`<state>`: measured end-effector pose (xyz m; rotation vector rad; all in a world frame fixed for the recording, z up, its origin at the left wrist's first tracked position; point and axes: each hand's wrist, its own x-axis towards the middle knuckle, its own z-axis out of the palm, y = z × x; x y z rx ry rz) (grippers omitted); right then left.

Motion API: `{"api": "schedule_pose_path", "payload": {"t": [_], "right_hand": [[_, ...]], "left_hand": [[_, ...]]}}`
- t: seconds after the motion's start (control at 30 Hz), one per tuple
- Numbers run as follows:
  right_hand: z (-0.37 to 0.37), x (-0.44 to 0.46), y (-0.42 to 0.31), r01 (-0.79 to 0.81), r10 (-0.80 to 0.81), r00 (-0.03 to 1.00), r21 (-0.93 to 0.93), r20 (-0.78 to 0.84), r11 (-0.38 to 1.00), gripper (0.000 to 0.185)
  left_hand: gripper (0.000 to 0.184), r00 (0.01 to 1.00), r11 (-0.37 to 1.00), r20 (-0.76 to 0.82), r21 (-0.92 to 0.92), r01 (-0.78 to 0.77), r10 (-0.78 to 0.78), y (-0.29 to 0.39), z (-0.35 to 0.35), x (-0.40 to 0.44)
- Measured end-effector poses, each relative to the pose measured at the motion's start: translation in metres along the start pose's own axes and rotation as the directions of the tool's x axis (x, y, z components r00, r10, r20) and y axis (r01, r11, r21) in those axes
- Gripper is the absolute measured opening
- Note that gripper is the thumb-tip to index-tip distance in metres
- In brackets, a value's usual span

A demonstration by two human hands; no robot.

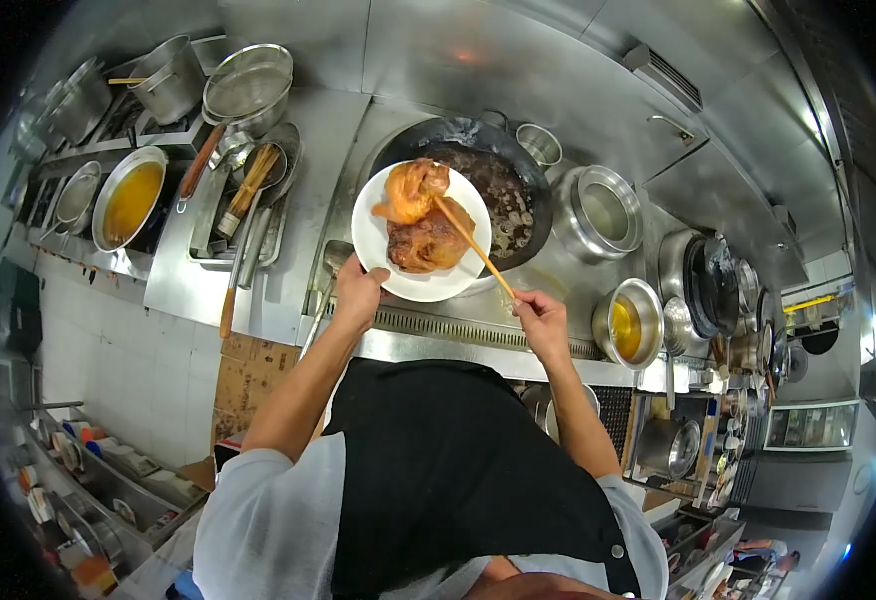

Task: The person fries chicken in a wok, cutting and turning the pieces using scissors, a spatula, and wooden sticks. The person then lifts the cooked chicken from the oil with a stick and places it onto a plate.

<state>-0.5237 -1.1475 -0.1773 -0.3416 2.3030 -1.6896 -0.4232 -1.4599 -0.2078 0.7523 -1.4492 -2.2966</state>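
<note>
My left hand point(358, 292) grips the lower left rim of a white plate point(366, 235), thumb on top. Two browned pieces of cooked meat, apparently chicken, lie on it: a lighter golden piece point(414, 190) above and a darker piece point(428, 246) below. My right hand point(542, 320) is closed around the lower end of wooden chopsticks point(477, 248). Their far tips touch the meat near where the two pieces meet. Behind the plate, and partly hidden by it, is a large black wok point(544, 205) with dark, bubbly liquid in it.
Left of me stand a tray point(276, 250) of utensils, a strainer point(248, 82) and a pan of yellow liquid point(130, 200). On the right are stacked metal pots point(626, 215), a bowl of yellow liquid point(643, 350) and a ladle point(671, 340). Another person point(766, 552) is far off at lower right.
</note>
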Motion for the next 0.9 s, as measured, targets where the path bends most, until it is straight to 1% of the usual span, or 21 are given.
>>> {"api": "schedule_pose_path", "payload": {"t": [0.03, 0.17, 0.2, 0.23, 0.27, 0.33, 0.37, 0.43, 0.47, 0.53, 0.57, 0.6, 0.63, 0.7, 0.73, 0.77, 0.8, 0.83, 0.87, 0.9], "right_hand": [[-0.002, 0.004, 0.0, 0.044, -0.044, 0.999, -0.115, 0.002, 0.992, 0.021], [-0.02, 0.011, 0.003, 0.1, -0.104, 0.994, -0.177, -0.018, 0.979, 0.021], [-0.026, 0.009, -0.011, 0.116, -0.12, 0.993, -0.261, 0.001, 0.958, 0.021], [-0.033, 0.005, -0.027, 0.134, -0.135, 0.991, -0.343, 0.021, 0.93, 0.021], [-0.041, 0.002, -0.044, 0.123, -0.131, 0.991, -0.41, 0.009, 0.904, 0.02], [-0.067, -0.006, -0.069, 0.257, -0.289, 0.957, -0.541, 0.028, 0.801, 0.019], [-0.078, -0.009, -0.083, 0.257, -0.287, 0.957, -0.542, 0.029, 0.8, 0.019], [-0.092, -0.016, -0.108, 0.168, -0.249, 0.967, -0.598, -0.055, 0.784, 0.02], [-0.088, -0.019, -0.116, 0.161, -0.243, 0.968, -0.597, -0.058, 0.786, 0.02], [-0.071, -0.014, -0.13, 0.215, -0.305, 0.948, -0.532, -0.087, 0.819, 0.019], [-0.058, -0.012, -0.135, 0.212, -0.302, 0.949, -0.534, -0.087, 0.819, 0.019], [-0.042, -0.01, -0.138, 0.269, -0.357, 0.933, -0.568, -0.047, 0.778, 0.018], [-0.032, -0.012, -0.139, 0.327, -0.41, 0.912, -0.6, -0.002, 0.731, 0.018], [-0.028, -0.01, -0.129, 0.342, -0.416, 0.909, -0.599, 0.016, 0.724, 0.016], [-0.031, -0.012, -0.124, 0.362, -0.42, 0.906, -0.626, 0.061, 0.69, 0.016], [-0.034, -0.013, -0.122, 0.383, -0.422, 0.901, -0.651, 0.106, 0.655, 0.017], [-0.037, -0.016, -0.121, 0.386, -0.418, 0.901, -0.65, 0.115, 0.654, 0.017], [-0.041, -0.019, -0.121, 0.331, -0.382, 0.922, -0.646, 0.066, 0.687, 0.018], [-0.045, -0.022, -0.12, 0.277, -0.349, 0.937, -0.64, 0.015, 0.717, 0.018], [-0.045, -0.022, -0.121, 0.276, -0.348, 0.937, -0.64, 0.015, 0.717, 0.018]], "left_hand": [[0.038, 1.0, 1.0, -0.003, -0.003, -0.002, 0.002, -0.001, -0.001, 0.005], [0.037, 0.998, 0.996, 0.015, 0.076, -0.057, 0.056, -0.016, -0.011, 0.02], [0.037, 0.997, 0.991, 0.02, 0.109, -0.072, 0.07, -0.018, -0.013, 0.022], [0.037, 0.998, 0.992, 0.017, 0.11, -0.069, 0.068, -0.02, -0.015, 0.022], [0.038, 0.999, 0.994, 0.01, 0.096, -0.052, 0.051, -0.02, -0.014, 0.024], [0.038, 0.999, 0.996, 0.002, 0.08, -0.037, 0.037, -0.016, -0.013, 0.022], [0.038, 1.0, 0.998, -0.004, 0.063, -0.022, 0.022, -0.007, -0.011, 0.015], [0.038, 1.0, 0.999, -0.01, 0.048, -0.003, 0.003, 0.002, -0.01, 0.007], [0.037, 0.999, 0.997, -0.018, 0.073, -0.025, 0.026, 0.002, -0.01, 0.004], [0.036, 0.999, 0.994, -0.024, 0.1, -0.042, 0.044, -0.001, -0.012, 0.006], [0.037, 0.995, 0.983, -0.013, 0.155, -0.097, 0.1, -0.007, -0.013, 0.01], [0.037, 0.988, 0.967, -0.001, 0.207, -0.151, 0.154, -0.012, -0.015, 0.012], [0.037, 0.989, 0.968, -0.005, 0.202, -0.146, 0.15, -0.006, -0.011, 0.005], [0.037, 0.99, 0.967, 0.017, 0.212, -0.138, 0.137, 0.005, -0.002, -0.002], [0.037, 0.985, 0.966, 0.029, 0.192, -0.173, 0.171, -0.008, -0.004, 0.005], [0.037, 0.986, 0.968, 0.016, 0.186, -0.167, 0.167, -0.011, -0.005, 0.006], [0.037, 0.992, 0.98, 0.015, 0.151, -0.129, 0.128, -0.011, -0.003, 0.004], [0.037, 0.996, 0.989, 0.022, 0.118, -0.092, 0.09, -0.009, -0.002, 0.002], [0.039, 0.996, 0.985, 0.036, 0.151, -0.089, 0.085, -0.007, -0.003, -0.001], [0.041, 0.993, 0.979, 0.043, 0.171, -0.115, 0.109, -0.009, -0.004, 0.0]]}}
